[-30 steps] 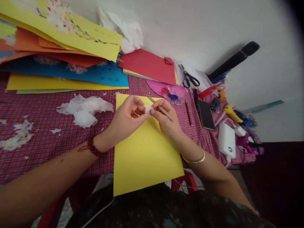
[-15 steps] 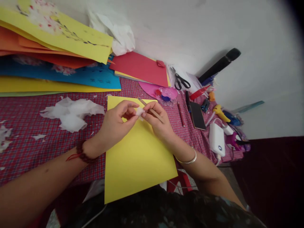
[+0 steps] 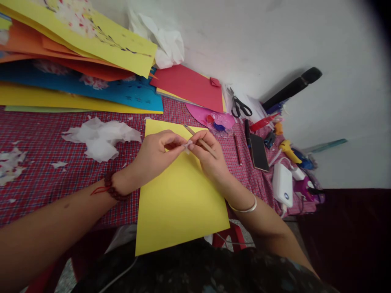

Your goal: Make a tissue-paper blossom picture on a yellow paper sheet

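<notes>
Over a yellow paper sheet (image 3: 180, 199), my left hand (image 3: 159, 152) and my right hand (image 3: 209, 156) meet fingertip to fingertip. Between them they pinch a small piece of white tissue (image 3: 187, 145). My right hand also grips a thin wooden stick (image 3: 195, 136) that slants up and to the left across its fingers. Both hands hover just above the upper part of the sheet, which lies on the red checked tablecloth (image 3: 55, 179).
Crumpled white tissue (image 3: 100, 138) lies left of the sheet. Stacked coloured sheets (image 3: 76, 61) fill the back left, a red sheet (image 3: 192, 85) behind. Scissors (image 3: 240, 106), a paint palette (image 3: 220, 121), a phone (image 3: 259, 151), a white power bank (image 3: 282, 185) and pens crowd the right.
The tissue piece looks more squeezed between the fingertips than before. Both hands stay together over the yellow sheet; the camera view has shifted a little.
</notes>
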`<move>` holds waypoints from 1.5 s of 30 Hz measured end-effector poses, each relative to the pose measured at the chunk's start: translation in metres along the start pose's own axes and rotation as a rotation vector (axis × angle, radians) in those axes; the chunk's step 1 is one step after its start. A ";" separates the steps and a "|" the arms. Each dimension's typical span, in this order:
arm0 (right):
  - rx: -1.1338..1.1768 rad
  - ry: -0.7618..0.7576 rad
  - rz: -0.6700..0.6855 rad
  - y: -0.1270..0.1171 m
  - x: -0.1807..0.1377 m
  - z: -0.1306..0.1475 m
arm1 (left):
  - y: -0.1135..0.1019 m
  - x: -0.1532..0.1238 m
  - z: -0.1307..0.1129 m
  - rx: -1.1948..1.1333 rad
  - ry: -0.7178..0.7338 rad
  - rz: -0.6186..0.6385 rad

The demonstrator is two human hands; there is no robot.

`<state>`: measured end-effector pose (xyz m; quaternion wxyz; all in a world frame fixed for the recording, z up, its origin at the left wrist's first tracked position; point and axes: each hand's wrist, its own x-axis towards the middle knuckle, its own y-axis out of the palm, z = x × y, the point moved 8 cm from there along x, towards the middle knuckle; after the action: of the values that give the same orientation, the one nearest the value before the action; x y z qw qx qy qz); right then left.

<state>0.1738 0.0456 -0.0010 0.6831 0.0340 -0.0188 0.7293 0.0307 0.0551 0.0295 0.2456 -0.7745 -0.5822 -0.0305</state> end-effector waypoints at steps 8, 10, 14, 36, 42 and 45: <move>0.024 -0.104 -0.067 -0.019 0.005 0.016 | 0.000 0.002 0.017 -0.170 -0.188 -0.021; 0.054 -0.131 -0.141 -0.034 0.010 0.024 | 0.000 0.002 0.025 -0.222 -0.266 -0.018; 0.086 -0.163 -0.269 -0.069 0.023 0.030 | -0.004 0.005 0.036 -0.276 -0.342 -0.042; 0.210 0.086 -0.312 -0.095 0.046 -0.025 | -0.008 0.012 0.060 -0.355 -0.372 -0.102; 0.260 0.074 -0.315 -0.112 0.049 -0.014 | -0.009 0.011 0.064 -0.384 -0.401 -0.097; 0.201 0.123 -0.298 -0.123 0.049 -0.006 | -0.008 0.011 0.063 -0.412 -0.424 -0.099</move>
<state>0.2933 0.1031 -0.0060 0.7767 0.0599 0.1012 0.6188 0.0115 0.0923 -0.0195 -0.0456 -0.7679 -0.6390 0.0023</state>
